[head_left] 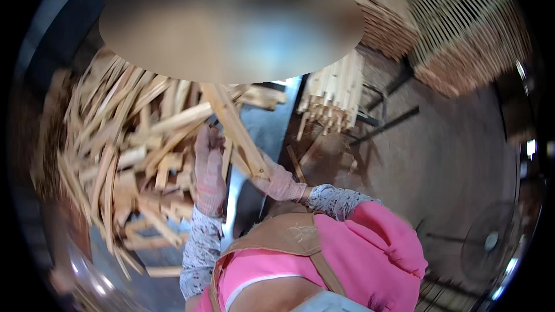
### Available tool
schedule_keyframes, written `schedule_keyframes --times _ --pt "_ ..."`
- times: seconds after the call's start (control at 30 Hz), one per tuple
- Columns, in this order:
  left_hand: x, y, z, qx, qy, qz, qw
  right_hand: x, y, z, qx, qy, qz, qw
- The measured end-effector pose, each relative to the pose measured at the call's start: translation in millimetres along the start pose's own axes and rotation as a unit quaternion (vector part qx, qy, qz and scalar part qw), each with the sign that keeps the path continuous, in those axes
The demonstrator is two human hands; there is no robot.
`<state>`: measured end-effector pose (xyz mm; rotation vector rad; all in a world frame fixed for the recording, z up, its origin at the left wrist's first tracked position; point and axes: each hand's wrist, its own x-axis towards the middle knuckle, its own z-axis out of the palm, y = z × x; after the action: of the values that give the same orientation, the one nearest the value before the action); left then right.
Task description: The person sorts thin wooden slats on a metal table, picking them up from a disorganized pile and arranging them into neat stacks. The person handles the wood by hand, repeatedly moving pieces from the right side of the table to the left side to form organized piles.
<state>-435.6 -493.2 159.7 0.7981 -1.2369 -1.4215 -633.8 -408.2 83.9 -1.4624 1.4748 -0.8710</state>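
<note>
My right hand (280, 183), in a pinkish knit glove, is closed on the near end of a long wooden board (234, 124). The board slants up and away to the left, and a blurred patch hides its far end. A second narrow strip of wood shows beside it near my grip. My left hand (209, 167), gloved alike, is raised left of the board, apart from it. Its fingers stretch upward beside a heap of wood offcuts (136, 138), with nothing visible in them.
The heap covers the metal table (260, 115) on the left. To the right, a bundle of pale wood strips (332, 92) rests on a metal stand (387, 124). Larger stacks of slats (468, 29) rise at the far right. A round fan (490, 241) stands at the lower right.
</note>
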Motion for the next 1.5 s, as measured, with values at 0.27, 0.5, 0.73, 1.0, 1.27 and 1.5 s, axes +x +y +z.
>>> schedule_keyframes --times 0.27,0.5,0.73,1.0,1.27,1.5 --pt "0 -144 106 -0.078 -0.115 -0.306 0.942 20 367 -232 -0.070 0.375 0.101 0.919" --pt "-19 -202 138 0.030 -0.110 -0.478 0.871 -12 431 -380 -0.121 0.339 0.510 0.782" --pt "-3 -197 163 0.126 -0.088 -0.495 0.855 24 498 -395 -0.269 0.031 0.493 0.827" --pt "-36 -145 117 0.338 -0.069 -0.368 0.863 20 403 -335 -0.277 -0.093 0.264 0.919" --pt "-237 -107 -34 0.534 0.405 -0.344 0.658 -15 229 -134 -0.103 -0.426 0.118 0.891" --pt "-355 -118 -134 0.477 0.510 -0.492 0.520 119 31 78 -0.399 -0.153 -0.478 0.767"
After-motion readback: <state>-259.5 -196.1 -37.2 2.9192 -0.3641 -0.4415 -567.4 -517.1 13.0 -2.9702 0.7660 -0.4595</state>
